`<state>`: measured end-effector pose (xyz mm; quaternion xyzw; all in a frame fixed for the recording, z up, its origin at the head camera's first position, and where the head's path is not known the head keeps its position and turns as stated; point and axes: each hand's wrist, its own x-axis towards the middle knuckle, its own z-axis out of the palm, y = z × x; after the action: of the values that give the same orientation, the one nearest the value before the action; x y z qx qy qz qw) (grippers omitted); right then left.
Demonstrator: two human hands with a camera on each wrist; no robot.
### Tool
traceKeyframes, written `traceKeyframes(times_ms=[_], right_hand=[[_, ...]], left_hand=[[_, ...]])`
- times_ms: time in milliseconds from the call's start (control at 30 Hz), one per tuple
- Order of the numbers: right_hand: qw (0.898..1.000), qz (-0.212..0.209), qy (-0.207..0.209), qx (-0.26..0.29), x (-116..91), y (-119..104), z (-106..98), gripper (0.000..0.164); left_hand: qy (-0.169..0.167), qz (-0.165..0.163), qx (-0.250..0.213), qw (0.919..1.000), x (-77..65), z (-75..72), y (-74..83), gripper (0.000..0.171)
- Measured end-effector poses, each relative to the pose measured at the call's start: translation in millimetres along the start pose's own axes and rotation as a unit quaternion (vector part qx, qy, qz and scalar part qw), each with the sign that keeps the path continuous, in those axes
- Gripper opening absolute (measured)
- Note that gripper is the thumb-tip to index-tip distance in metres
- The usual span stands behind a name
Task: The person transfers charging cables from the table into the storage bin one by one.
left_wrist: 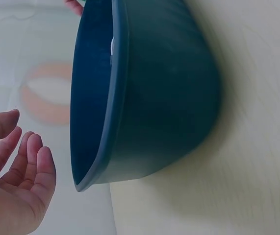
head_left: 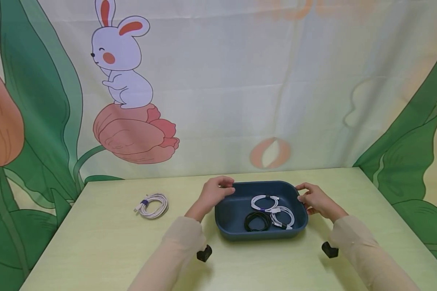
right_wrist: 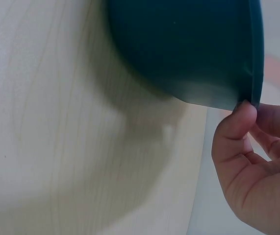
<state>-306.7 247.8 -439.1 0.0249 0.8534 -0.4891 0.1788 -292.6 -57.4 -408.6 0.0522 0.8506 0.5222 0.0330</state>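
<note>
A dark blue plastic bin [head_left: 231, 212] stands on the table with several coiled cables inside. At its right end, my right hand [head_left: 317, 201] pinches the rim between thumb and fingers, plain in the right wrist view [right_wrist: 265, 156]. My left hand [head_left: 214, 194] hovers by the left far corner. The left wrist view shows its fingers [left_wrist: 44, 171] loosely bent, apart from the rim, holding nothing. Inside the bin lie a white cable [head_left: 253, 201], another white cable [head_left: 292, 218] with a dark tie, and a black cable [head_left: 247, 222].
To the left on the table [head_left: 105, 242] lies another coiled white cable [head_left: 164, 202] with a blue tie. Behind the table's back edge hangs a printed curtain [head_left: 218, 101] with a rabbit and flowers.
</note>
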Motion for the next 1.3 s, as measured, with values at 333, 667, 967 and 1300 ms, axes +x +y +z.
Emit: traceKeyframes(times_ms=[333,667,967,1300], right_hand=[[1.000,-0.002,0.000,0.001,1,2,0,0.040],[1.000,-0.001,-0.001,-0.002,0,1,1,0.040],[1.000,0.003,-0.001,-0.003,0,0,1,0.041],[1.000,0.002,0.001,-0.007,-1,0,1,0.041]], left_hand=[[0.001,-0.002,-0.006,1.0000,-0.8,-10.7,-1.2,0.027],[0.005,-0.007,-0.015,0.9998,-2.2,-18.8,-5.6,0.027],[0.011,-0.013,-0.014,0.9998,-2.4,-27.6,-10.7,0.026],[0.017,-0.022,-0.014,0.9995,-4.8,-38.8,-17.1,0.028]])
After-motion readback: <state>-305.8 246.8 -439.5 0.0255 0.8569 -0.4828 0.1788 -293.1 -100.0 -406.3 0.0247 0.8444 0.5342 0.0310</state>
